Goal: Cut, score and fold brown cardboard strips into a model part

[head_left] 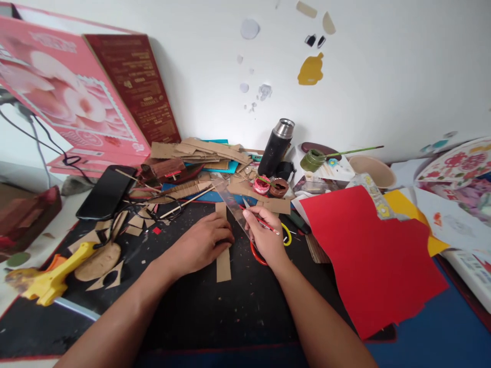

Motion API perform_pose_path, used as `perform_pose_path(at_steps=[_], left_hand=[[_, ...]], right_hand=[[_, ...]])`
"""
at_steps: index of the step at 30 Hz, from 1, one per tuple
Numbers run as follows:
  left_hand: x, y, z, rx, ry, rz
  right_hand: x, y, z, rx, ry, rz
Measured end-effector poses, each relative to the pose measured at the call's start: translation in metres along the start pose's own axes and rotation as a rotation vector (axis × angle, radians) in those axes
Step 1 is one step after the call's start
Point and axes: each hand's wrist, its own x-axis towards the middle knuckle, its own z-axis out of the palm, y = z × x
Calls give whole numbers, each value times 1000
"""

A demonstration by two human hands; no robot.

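A white wall with stuck-on paper shapes is seen behind a cluttered bench (238, 317) covered by a dark mat. At its middle, a narrow cardboard strip (223, 263) lies flat, running away from the person. The left hand (203, 243) is pressed palm-down across the strip, fingers spread flat rather than clenched, so nothing is gripped. Just right of the strip, a clear plastic ruler (232, 207) is pinched along with a red pen (266, 225) in the fingers of the right hand (264, 237), the ruler angled up and away from the strip.

The strip is judged light, thin and fairly stiff, yet easily creased or slid on the mat; it is best held down flat near its middle or taken by its long edges. A red paper sheet (368, 260) lies well right of the strip, a black flask (276, 145) stands beyond it, and cardboard scraps (199, 151) are piled behind it.
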Motion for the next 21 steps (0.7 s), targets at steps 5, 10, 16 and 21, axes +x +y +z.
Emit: perform_pose_path(at_steps=[5, 10, 16, 21], left_hand=[[-6, 2, -10, 1, 123, -11], [-10, -4, -21, 215, 447, -114], [-7, -20, -11, 425, 354, -48], [-4, -26, -3, 458, 334, -40]], right_hand=[[-2, 4, 0, -91, -30, -18], [-3, 3, 1, -123, -36, -11], [-3, 2, 1, -282, -65, -143], [-3, 1, 0, -371, -124, -193]])
